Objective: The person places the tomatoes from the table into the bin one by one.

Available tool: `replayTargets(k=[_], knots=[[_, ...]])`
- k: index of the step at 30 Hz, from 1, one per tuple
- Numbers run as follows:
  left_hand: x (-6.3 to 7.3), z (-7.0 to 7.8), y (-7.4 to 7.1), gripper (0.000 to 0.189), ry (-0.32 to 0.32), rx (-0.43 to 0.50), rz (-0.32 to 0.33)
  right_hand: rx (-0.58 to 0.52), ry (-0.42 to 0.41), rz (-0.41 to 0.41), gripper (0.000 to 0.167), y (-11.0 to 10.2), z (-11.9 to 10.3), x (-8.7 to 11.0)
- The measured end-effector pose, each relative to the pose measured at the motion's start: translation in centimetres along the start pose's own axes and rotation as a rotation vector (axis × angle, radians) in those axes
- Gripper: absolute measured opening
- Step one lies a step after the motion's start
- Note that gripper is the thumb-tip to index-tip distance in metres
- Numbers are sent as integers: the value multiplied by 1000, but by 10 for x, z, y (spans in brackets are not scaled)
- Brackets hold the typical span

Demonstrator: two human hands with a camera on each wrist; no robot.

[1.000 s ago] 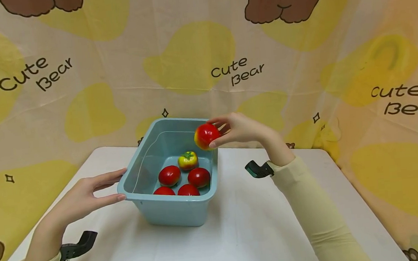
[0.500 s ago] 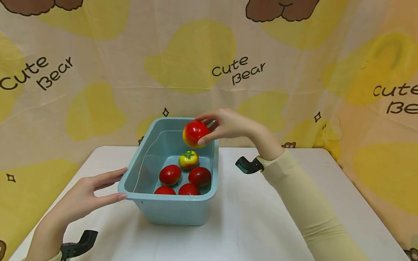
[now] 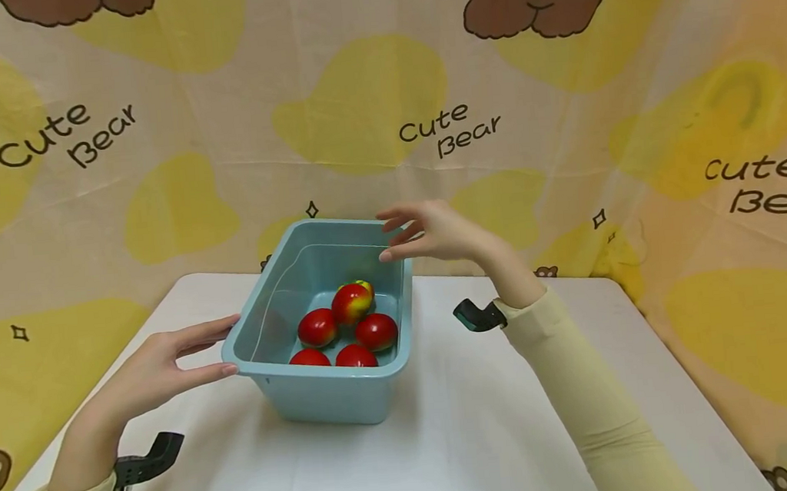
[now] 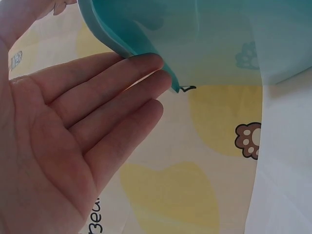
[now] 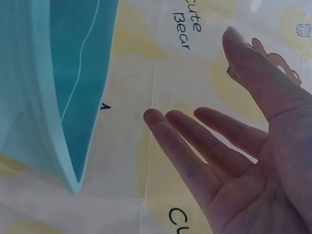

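Observation:
A light blue plastic bin stands on the table with several glossy red fruits inside. Farthest back lies a round red-and-yellow fruit, partly covering a yellow-green one behind it. My left hand rests its fingertips and thumb against the bin's left rim. The left wrist view has those fingers nearly straight along the bin edge. Over the far right rim is my right hand, fingers spread and loosely bent, holding nothing. The right wrist view confirms its bare palm beside the bin.
A white-covered table extends around the bin. Behind it hangs a printed cloth with yellow patches and bear drawings. Each wrist wears a black camera mount, such as the right one.
My right hand has moved left over the bin and released the red-and-yellow fruit, which now lies among the others. Then the hand drew slightly right. The left hand stays put.

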State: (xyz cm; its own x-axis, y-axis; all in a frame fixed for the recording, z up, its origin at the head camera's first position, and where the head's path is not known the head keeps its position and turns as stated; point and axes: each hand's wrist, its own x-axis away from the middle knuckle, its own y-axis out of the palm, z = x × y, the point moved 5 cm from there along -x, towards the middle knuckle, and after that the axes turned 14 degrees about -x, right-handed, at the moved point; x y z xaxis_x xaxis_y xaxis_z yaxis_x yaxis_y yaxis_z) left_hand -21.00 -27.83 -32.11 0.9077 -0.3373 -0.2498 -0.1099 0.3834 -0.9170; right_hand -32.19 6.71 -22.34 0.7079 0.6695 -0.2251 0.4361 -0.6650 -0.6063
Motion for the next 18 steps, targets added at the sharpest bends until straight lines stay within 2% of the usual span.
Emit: replayTargets(k=[11, 18], knots=[[0, -1, 1, 61, -6, -4, -7, -33, 9, 46, 62, -6, 10, 41], [0, 0, 1, 61, 0, 10, 13, -43, 28, 94, 61, -13, 21, 68]])
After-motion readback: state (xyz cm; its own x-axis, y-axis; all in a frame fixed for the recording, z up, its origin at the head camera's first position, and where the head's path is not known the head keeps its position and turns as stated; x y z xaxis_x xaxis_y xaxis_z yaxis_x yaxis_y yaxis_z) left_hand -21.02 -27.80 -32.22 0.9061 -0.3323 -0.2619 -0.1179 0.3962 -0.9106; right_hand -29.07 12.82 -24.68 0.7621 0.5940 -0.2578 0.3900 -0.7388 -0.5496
